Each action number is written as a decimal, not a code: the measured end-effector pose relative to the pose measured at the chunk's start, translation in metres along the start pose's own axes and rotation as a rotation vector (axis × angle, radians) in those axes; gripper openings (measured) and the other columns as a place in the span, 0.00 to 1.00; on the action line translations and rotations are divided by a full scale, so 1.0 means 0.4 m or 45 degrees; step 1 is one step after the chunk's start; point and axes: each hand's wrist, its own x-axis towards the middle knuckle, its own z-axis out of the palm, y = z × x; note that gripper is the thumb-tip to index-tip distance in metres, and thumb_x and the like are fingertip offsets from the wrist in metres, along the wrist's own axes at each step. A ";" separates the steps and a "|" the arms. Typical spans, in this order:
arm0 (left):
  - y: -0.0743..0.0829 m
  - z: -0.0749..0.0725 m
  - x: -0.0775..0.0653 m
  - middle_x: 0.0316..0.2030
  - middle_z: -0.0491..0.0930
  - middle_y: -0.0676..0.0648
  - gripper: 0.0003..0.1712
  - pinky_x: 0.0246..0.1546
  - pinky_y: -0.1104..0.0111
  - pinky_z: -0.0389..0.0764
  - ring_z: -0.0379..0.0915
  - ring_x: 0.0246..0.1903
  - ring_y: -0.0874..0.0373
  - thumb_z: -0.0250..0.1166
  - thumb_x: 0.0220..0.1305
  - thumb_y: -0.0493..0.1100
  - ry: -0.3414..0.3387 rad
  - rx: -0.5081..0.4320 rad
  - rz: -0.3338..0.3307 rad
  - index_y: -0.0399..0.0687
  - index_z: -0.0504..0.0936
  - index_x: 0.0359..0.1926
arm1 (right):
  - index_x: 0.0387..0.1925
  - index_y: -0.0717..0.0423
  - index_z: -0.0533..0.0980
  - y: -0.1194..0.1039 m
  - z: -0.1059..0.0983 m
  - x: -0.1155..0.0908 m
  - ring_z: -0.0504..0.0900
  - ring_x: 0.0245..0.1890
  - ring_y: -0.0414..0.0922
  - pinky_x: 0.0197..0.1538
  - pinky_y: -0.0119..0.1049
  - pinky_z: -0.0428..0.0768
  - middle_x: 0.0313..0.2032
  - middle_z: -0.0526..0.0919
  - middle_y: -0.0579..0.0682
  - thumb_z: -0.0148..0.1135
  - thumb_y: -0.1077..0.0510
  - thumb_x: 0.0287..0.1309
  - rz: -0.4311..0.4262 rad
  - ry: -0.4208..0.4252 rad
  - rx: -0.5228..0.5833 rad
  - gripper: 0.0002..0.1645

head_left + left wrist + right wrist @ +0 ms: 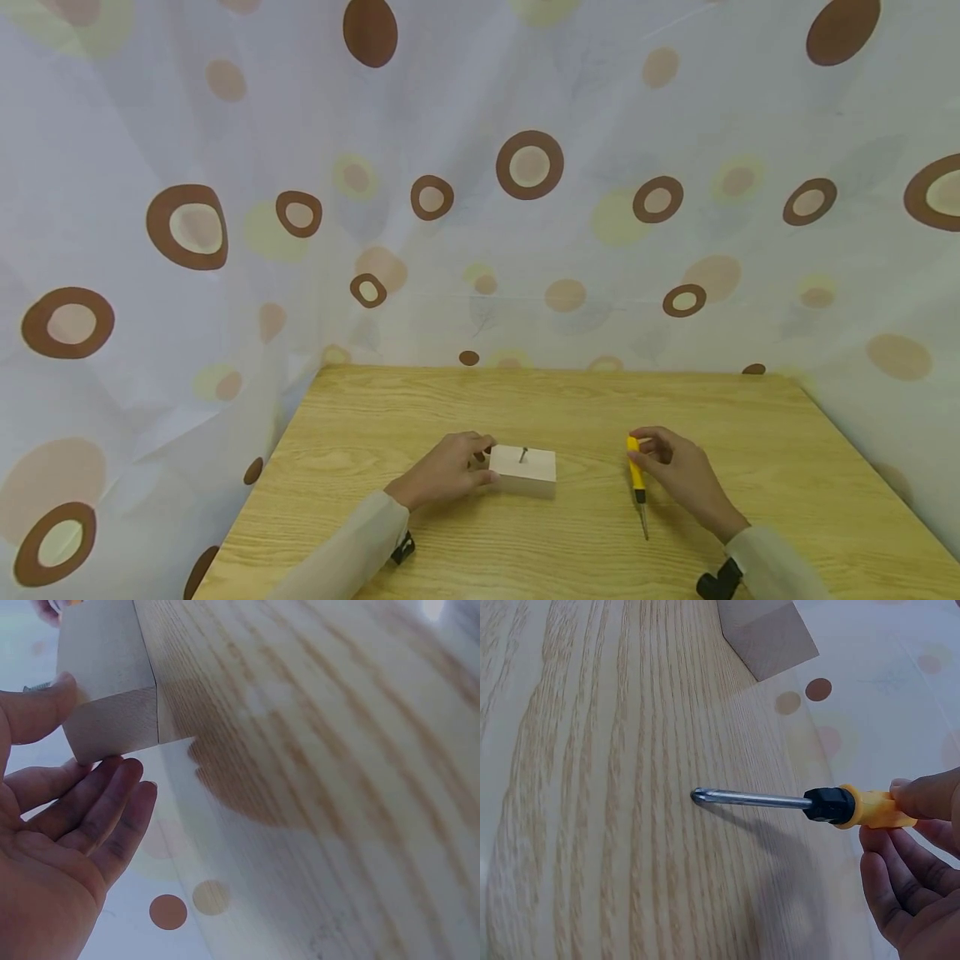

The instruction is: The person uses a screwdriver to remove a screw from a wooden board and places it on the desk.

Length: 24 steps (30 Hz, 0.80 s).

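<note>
A pale wooden block lies on the table in front of me, left of the screwdriver. Out of its top face stands a screw, leaning slightly; in the left wrist view the screw shows beyond the thumb. My left hand grips the block's left end, thumb on the near side and fingertips at the end and far side. To the right, my right hand pinches a screwdriver by its yellow handle. Its metal shaft points down towards me, the cross-shaped tip close over the tabletop.
The wood-grain table reaches back to a white curtain with brown and beige circles, which also hangs along the left and right sides. Dark wrist cameras sit below the left sleeve and right sleeve.
</note>
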 end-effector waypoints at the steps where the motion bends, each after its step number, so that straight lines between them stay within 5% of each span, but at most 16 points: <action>1: 0.000 0.000 0.001 0.54 0.81 0.48 0.28 0.48 0.70 0.81 0.80 0.48 0.60 0.67 0.72 0.51 -0.001 0.003 0.000 0.43 0.77 0.66 | 0.62 0.58 0.77 0.000 0.000 -0.001 0.83 0.40 0.43 0.39 0.33 0.81 0.45 0.85 0.51 0.67 0.50 0.69 0.003 -0.001 0.000 0.25; 9: 0.000 0.003 0.003 0.53 0.82 0.49 0.28 0.48 0.70 0.82 0.80 0.48 0.60 0.68 0.72 0.53 -0.007 0.022 -0.002 0.44 0.77 0.65 | 0.61 0.58 0.78 0.004 0.002 -0.001 0.84 0.40 0.43 0.41 0.37 0.82 0.44 0.86 0.50 0.68 0.51 0.69 0.008 -0.003 0.000 0.25; 19: 0.003 -0.011 0.002 0.64 0.77 0.43 0.38 0.54 0.65 0.81 0.80 0.53 0.57 0.61 0.74 0.61 -0.006 0.116 0.040 0.36 0.73 0.70 | 0.62 0.58 0.78 0.018 0.005 0.000 0.85 0.41 0.45 0.46 0.46 0.84 0.45 0.86 0.50 0.68 0.49 0.69 0.019 -0.029 -0.015 0.26; 24: 0.012 -0.027 0.012 0.64 0.77 0.43 0.34 0.52 0.63 0.81 0.78 0.54 0.54 0.57 0.78 0.58 0.073 0.086 0.037 0.38 0.72 0.71 | 0.62 0.58 0.78 0.018 0.008 0.000 0.85 0.42 0.45 0.47 0.48 0.84 0.45 0.86 0.51 0.68 0.48 0.69 0.007 -0.015 -0.021 0.26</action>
